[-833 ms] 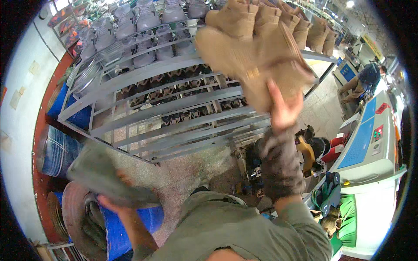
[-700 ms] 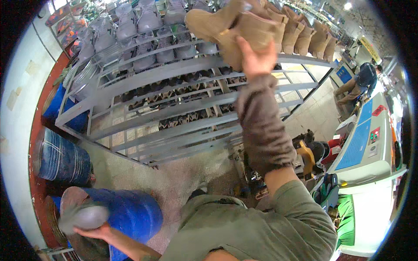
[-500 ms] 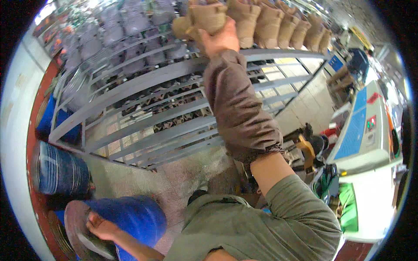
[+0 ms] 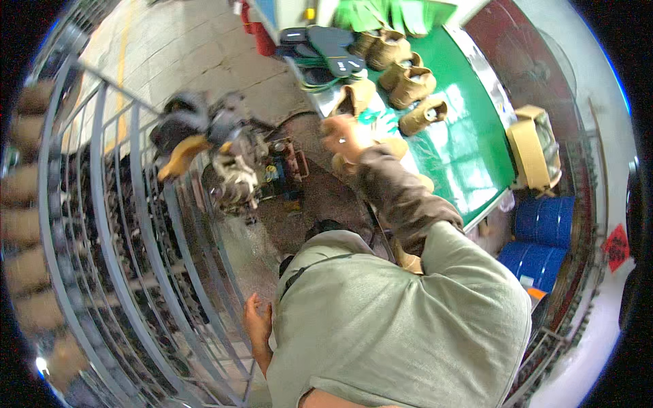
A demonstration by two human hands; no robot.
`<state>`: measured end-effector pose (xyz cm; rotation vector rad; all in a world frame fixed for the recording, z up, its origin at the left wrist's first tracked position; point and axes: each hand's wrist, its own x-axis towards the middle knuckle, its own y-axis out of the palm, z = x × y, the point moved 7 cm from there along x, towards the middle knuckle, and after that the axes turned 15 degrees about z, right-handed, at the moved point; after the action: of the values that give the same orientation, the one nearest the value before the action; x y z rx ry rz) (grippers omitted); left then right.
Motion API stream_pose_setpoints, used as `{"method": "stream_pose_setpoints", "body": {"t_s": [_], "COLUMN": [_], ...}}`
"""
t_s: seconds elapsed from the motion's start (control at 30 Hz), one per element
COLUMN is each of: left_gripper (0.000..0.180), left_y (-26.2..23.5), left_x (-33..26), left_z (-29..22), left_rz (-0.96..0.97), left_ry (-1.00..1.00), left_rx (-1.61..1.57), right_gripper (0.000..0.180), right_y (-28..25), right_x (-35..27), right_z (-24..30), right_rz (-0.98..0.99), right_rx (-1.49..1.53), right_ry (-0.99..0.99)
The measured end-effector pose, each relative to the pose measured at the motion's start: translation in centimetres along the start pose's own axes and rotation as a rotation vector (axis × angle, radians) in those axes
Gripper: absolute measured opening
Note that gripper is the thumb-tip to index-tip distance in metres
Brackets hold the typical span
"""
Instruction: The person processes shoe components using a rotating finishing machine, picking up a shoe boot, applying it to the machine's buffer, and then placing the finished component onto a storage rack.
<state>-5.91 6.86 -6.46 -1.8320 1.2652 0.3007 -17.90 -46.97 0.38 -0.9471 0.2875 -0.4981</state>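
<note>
My right hand, its sleeve in a brown cover, reaches to the near left edge of a green-topped table. Motion smears its fingers, and I cannot tell whether they grip anything. Just beyond it is a tan shoe; more tan pieces lie partly hidden under the hand and forearm. Further in on the table stand several tan shoes. My left hand hangs low beside my body, next to the grey metal rack. Its fingers are apart, with nothing in them.
Dark insoles and green sheets lie at the table's far end. A cardboard box and blue drums stand to the right. Left of the table is a machine; blurred tan shoes line the rack's far left.
The view has swung from the rack to the green table. My right hand has left the tan shoe on the rack. My left hand has moved from above the blue drum to beside my body.
</note>
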Motion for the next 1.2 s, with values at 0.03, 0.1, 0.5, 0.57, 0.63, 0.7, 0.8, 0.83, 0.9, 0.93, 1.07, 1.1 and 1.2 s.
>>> {"method": "stream_pose_setpoints", "body": {"t_s": [0.03,0.1,0.5,0.57,0.63,0.7,0.8,0.83,0.9,0.93,1.07,1.1,1.2], "left_gripper": [0.054,0.055,0.05,0.049,0.048,0.048,0.042,0.039,0.035,0.037,0.042,0.046,0.077], "left_y": [0.2,0.6,-0.6,0.4,1.5,2.6,4.0,4.3,3.6,3.8,3.4,0.4,-4.7], "left_x": [1.3,3.8,13.5,15.6,17.8,19.6,21.1,21.2,20.4,20.3,16.4,14.0,6.8], "left_z": [-0.9,-0.9,-13.3,-15.5,-17.3,-20.8,-30.9,-33.8,-39.0,-39.6,-34.5,-33.4,-26.5], "left_rz": [0.05,0.105,0.21,0.316,0.385,0.467,0.677,0.724,0.706,0.713,1.322,1.171,0.836], "left_ry": [0.003,0.019,0.07,0.142,0.213,0.346,0.577,0.65,0.862,0.91,0.52,0.673,0.991], "left_rx": [0.026,-0.006,0.083,0.059,0.014,-0.17,-0.413,-0.555,-0.517,-0.676,-0.935,-0.856,-0.918], "right_gripper": [0.041,0.047,0.033,0.03,0.026,0.021,0.016,0.015,0.014,0.015,0.02,0.024,0.032], "right_y": [-1.7,-5.6,-7.0,-10.7,-15.2,-19.0,-20.0,-20.2,-20.3,-19.8,-16.0,-14.8,-8.5], "right_x": [-3.8,-10.1,-18.2,-18.9,-17.4,-15.0,-14.7,-14.5,-13.5,-12.7,-9.2,-7.6,-2.5], "right_z": [-7.7,-17.2,-40.6,-39.7,-35.2,-23.9,-10.4,-6.3,0.9,3.7,10.6,12.3,16.0], "right_rz": [-0.136,-0.298,-0.27,-0.41,-0.406,-0.347,-0.235,-0.233,-0.226,-0.21,-0.346,-0.241,-0.149], "right_rx": [0.181,-0.008,0.11,0.159,0.181,0.243,0.348,0.481,0.777,0.941,1.232,1.36,1.706], "right_ry": [0.308,0.558,0.835,0.801,0.746,0.562,0.3,0.229,0.085,0.02,-0.035,-0.092,0.058]}}
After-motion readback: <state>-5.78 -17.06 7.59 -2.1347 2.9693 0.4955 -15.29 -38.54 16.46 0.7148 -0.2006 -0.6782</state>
